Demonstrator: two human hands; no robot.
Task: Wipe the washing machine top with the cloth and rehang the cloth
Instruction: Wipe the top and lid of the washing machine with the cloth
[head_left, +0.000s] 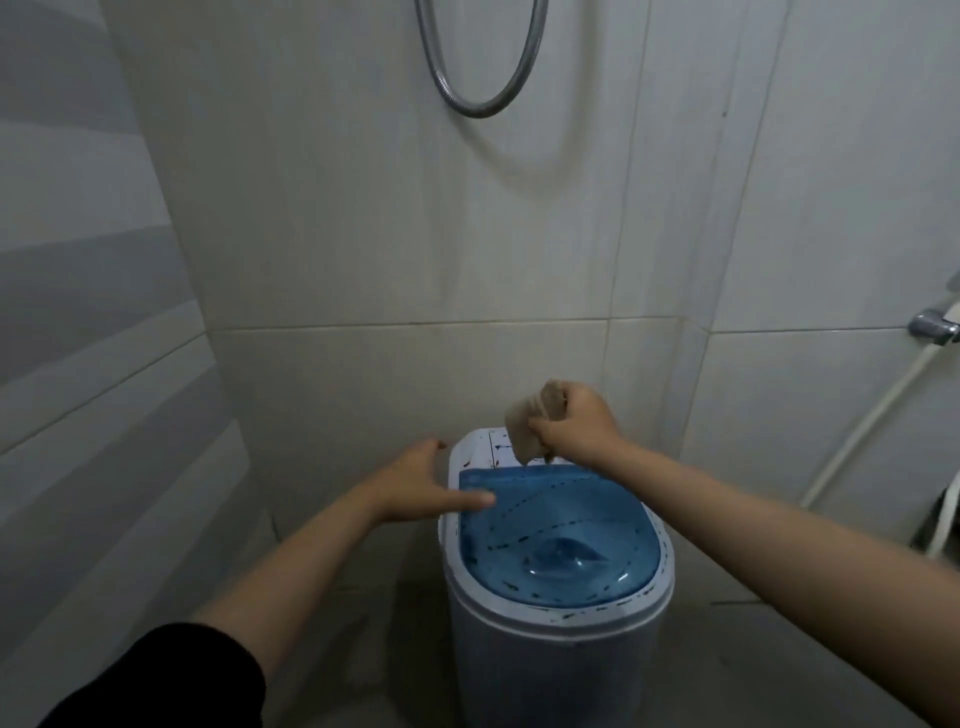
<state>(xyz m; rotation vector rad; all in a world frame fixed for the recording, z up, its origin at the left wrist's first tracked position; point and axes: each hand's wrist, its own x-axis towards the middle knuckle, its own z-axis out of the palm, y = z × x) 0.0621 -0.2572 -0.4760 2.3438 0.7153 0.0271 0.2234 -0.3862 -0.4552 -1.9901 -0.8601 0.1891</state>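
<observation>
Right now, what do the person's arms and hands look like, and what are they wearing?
Both forearms are bare down to the hands. The left hand and right hand have no gloves, and no rings, watch or bands show. A black sleeve covers the left upper arm, ending near the elbow. The right arm shows no sleeve inside the picture.

Washing machine (558, 623) before the wall (415, 234), cloth (530, 421) above its rear, hose (480, 67) overhead.

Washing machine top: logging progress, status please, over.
Right hand gripping bunched cloth over the rear of the washing machine top. Left hand open, fingertips at the lid's left edge. Nothing blocking the lid.
</observation>
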